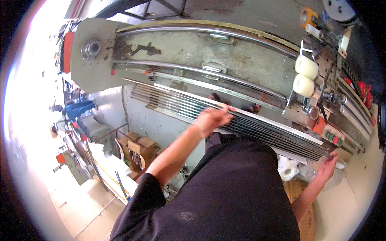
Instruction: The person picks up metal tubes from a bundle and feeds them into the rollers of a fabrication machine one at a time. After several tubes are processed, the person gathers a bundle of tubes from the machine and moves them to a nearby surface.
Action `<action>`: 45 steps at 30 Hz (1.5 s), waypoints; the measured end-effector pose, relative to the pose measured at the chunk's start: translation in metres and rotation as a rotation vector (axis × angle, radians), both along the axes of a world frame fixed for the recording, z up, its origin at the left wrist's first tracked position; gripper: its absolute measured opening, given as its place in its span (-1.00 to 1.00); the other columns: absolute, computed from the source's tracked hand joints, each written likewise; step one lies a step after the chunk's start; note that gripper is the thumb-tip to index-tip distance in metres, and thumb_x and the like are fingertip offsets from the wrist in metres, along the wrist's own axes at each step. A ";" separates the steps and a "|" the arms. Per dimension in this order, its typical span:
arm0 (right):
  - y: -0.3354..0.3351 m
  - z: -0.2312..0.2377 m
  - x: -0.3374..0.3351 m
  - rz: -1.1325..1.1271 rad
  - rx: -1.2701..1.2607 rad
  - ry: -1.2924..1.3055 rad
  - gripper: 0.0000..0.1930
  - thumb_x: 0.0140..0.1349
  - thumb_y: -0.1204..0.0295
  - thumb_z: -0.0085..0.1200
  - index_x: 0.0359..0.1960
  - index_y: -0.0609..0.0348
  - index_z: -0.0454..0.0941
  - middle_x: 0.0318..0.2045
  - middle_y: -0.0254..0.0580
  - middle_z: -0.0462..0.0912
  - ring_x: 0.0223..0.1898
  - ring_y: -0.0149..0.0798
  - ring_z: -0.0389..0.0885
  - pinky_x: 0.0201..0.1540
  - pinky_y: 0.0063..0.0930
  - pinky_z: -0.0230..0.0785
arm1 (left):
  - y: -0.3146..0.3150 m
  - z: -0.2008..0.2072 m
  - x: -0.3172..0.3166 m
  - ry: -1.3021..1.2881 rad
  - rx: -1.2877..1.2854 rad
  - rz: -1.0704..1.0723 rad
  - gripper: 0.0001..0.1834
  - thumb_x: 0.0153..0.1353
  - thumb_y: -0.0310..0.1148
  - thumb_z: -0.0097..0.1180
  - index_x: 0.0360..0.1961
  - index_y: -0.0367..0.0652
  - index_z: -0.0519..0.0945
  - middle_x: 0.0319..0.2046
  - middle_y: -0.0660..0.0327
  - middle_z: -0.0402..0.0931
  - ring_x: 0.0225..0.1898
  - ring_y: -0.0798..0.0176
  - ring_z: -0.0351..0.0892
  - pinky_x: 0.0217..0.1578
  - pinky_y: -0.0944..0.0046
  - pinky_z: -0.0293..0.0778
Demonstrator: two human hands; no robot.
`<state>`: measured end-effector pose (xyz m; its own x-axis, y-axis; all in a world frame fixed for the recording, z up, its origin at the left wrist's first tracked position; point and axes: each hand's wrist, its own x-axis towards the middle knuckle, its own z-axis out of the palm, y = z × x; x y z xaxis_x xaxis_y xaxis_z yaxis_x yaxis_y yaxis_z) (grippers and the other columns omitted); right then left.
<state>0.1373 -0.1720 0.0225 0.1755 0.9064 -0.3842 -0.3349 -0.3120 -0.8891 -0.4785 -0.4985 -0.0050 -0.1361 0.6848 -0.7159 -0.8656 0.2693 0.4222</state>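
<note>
Steel strips, long thin bundle (pixel 249 124), lying flat along the machine bed (pixel 193 52), long axis running upper-left to lower-right across the view, parallel to the curved guide rails (pixel 209 72). L hand (pixel 212 117) sits on top of the bundle approx mid-length, fingers curled over the far edge, looks like a grip on the strips. R hand (pixel 327 166) is at the lower-right end of the same bundle, fingers spread and touching the strip ends; can't tell if it's clamped or just steadying. So both hands are on the bundle, spaced well apart along its axis; L nearer the centre, R at the tip. Two white rollers (pixel 305 76) w/ a control box (pixel 331 136) stand just beyond the R end. Cardboard boxes (pixel 138 148) on floor below, left.
</note>
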 end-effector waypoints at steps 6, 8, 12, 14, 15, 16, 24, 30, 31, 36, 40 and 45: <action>-0.015 -0.107 0.138 0.091 -0.162 -0.162 -0.70 0.58 0.19 0.14 0.14 0.09 0.64 0.06 -0.40 0.76 0.01 -0.46 0.68 0.01 -0.57 0.54 | -0.002 -0.058 0.080 -0.115 -0.191 -0.022 -0.79 0.52 -0.20 0.25 -0.01 -0.08 0.72 -0.10 0.34 0.74 -0.17 0.47 0.70 -0.15 0.46 0.63; -0.014 -0.133 0.126 0.018 -0.245 -0.167 -0.73 0.58 0.20 0.15 0.10 0.09 0.65 0.00 -0.40 0.78 -0.04 -0.46 0.70 -0.02 -0.56 0.56 | 0.003 -0.069 0.084 -0.038 -0.206 0.021 -0.79 0.52 -0.21 0.25 -0.01 -0.09 0.72 -0.13 0.33 0.74 -0.17 0.45 0.71 -0.15 0.46 0.62; 0.000 -0.148 0.101 -0.014 -0.303 -0.120 -0.74 0.56 0.21 0.19 0.09 0.08 0.65 -0.08 -0.41 0.79 -0.10 -0.45 0.70 -0.08 -0.58 0.58 | 0.012 -0.086 0.085 0.065 -0.269 0.026 -0.70 0.48 -0.19 0.31 0.01 -0.21 0.67 -0.12 0.17 0.76 -0.19 0.33 0.74 -0.21 0.32 0.69; 0.007 -0.153 0.092 0.022 -0.316 -0.152 -0.73 0.52 0.19 0.25 0.05 0.09 0.67 -0.10 -0.38 0.78 -0.12 -0.43 0.70 -0.06 -0.56 0.59 | 0.016 -0.090 0.080 0.131 -0.335 -0.021 -0.64 0.45 -0.16 0.34 -0.06 -0.30 0.66 -0.21 0.11 0.77 -0.29 0.31 0.74 -0.28 0.32 0.68; 0.005 -0.154 0.085 0.031 -0.331 -0.192 -0.72 0.51 0.19 0.26 0.04 0.09 0.67 -0.10 -0.37 0.78 -0.13 -0.42 0.70 -0.06 -0.56 0.59 | 0.015 -0.092 0.079 0.146 -0.346 -0.017 -0.63 0.45 -0.15 0.34 -0.08 -0.32 0.66 -0.23 0.09 0.78 -0.30 0.31 0.74 -0.29 0.32 0.68; 0.003 -0.154 0.077 0.040 -0.346 -0.233 -0.72 0.50 0.18 0.27 0.04 0.10 0.68 -0.10 -0.36 0.77 -0.13 -0.41 0.69 -0.06 -0.55 0.60 | 0.015 -0.094 0.077 0.161 -0.358 -0.015 -0.61 0.44 -0.14 0.34 -0.09 -0.33 0.65 -0.24 0.08 0.78 -0.31 0.30 0.74 -0.29 0.32 0.67; -0.027 -0.135 0.047 0.213 -0.274 -0.673 -0.67 0.43 0.15 0.34 -0.07 0.18 0.71 -0.33 -0.27 0.77 -0.34 -0.44 0.69 -0.33 -0.61 0.50 | 0.007 -0.116 0.059 0.505 -0.460 -0.344 -0.49 0.44 0.06 0.30 -0.20 -0.29 0.74 -0.36 0.12 0.80 -0.42 0.34 0.76 -0.39 0.29 0.67; -0.074 -0.062 -0.138 0.593 0.303 -0.956 -0.71 0.45 0.24 0.30 -0.03 0.24 0.76 -0.25 -0.28 0.82 -0.27 -0.40 0.73 -0.13 -0.45 0.57 | 0.002 -0.102 0.050 0.402 -0.396 -0.274 -0.50 0.47 0.04 0.25 -0.09 -0.30 0.74 -0.25 0.10 0.80 -0.30 0.31 0.76 -0.29 0.31 0.63; -0.079 -0.041 -0.176 0.607 0.342 -0.943 -0.72 0.44 0.28 0.31 -0.01 0.25 0.75 -0.25 -0.20 0.82 -0.24 -0.33 0.77 -0.08 -0.40 0.60 | -0.004 -0.102 0.050 0.426 -0.399 -0.279 -0.51 0.48 0.03 0.24 -0.08 -0.29 0.74 -0.24 0.10 0.80 -0.28 0.31 0.76 -0.28 0.30 0.63; -0.038 -0.059 -0.246 0.533 0.553 -1.333 -0.57 0.29 0.24 0.40 0.11 0.19 0.68 0.00 0.02 0.74 0.10 0.08 0.67 0.19 -0.07 0.49 | -0.018 -0.094 0.059 0.597 -0.381 -0.334 -0.57 0.49 -0.03 0.22 -0.05 -0.26 0.73 -0.20 0.11 0.80 -0.24 0.30 0.76 -0.26 0.29 0.62; -0.003 -0.075 -0.270 0.542 0.638 -1.617 -0.41 0.19 0.06 0.45 0.08 0.28 0.66 0.02 0.18 0.68 0.08 0.25 0.62 0.11 0.13 0.48 | -0.041 -0.081 0.066 0.651 -0.325 -0.307 -0.63 0.50 -0.09 0.20 -0.05 -0.22 0.73 -0.21 0.19 0.80 -0.23 0.31 0.77 -0.24 0.30 0.64; 0.021 -0.100 -0.250 0.640 0.851 -1.649 -0.44 0.24 -0.02 0.41 0.04 0.24 0.77 0.00 0.21 0.78 -0.02 0.21 0.75 0.03 0.07 0.51 | -0.071 -0.074 0.082 0.880 -0.360 -0.245 -0.67 0.47 -0.15 0.22 -0.13 -0.24 0.77 -0.33 0.18 0.80 -0.27 0.31 0.79 -0.15 0.25 0.67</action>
<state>-0.1123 -0.1512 -0.0770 -0.5276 0.8018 0.2806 0.8086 0.5753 -0.1234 -0.3962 -0.5695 -0.0786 -0.6044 0.5259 -0.5985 -0.1842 0.6386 0.7472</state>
